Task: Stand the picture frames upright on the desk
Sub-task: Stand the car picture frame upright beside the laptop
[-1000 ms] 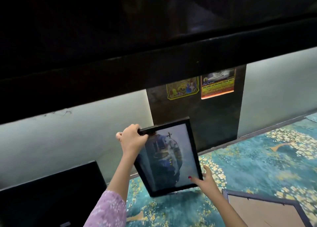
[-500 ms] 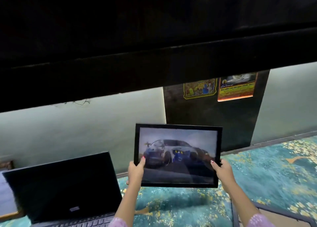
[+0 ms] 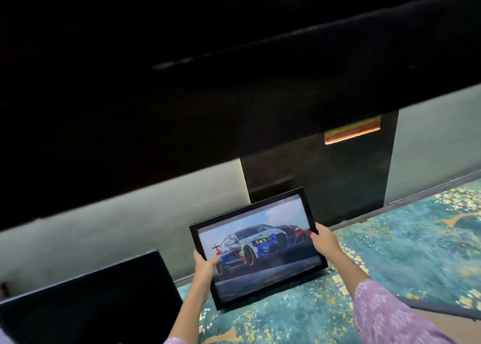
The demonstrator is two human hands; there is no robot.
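A black picture frame (image 3: 257, 247) with a racing car photo is held in landscape, facing me and leaning back a little. Its lower edge is at or just above the teal patterned desk cover (image 3: 406, 255); whether it touches I cannot tell. My left hand (image 3: 205, 263) grips the frame's left edge, thumb on the glass. My right hand (image 3: 324, 241) grips its right edge. A second frame (image 3: 447, 311) lies flat, back side up, at the lower right, partly hidden by my right sleeve.
An open laptop (image 3: 88, 302) with a dark screen stands at the lower left, close to the held frame. Behind the desk runs a pale wall with a dark panel (image 3: 338, 187) carrying an orange sticker (image 3: 351, 132). A dark shelf overhangs above.
The frame was turned from portrait to landscape, then lowered toward the desk in front of the dark panel. Both hands moved to its side edges.
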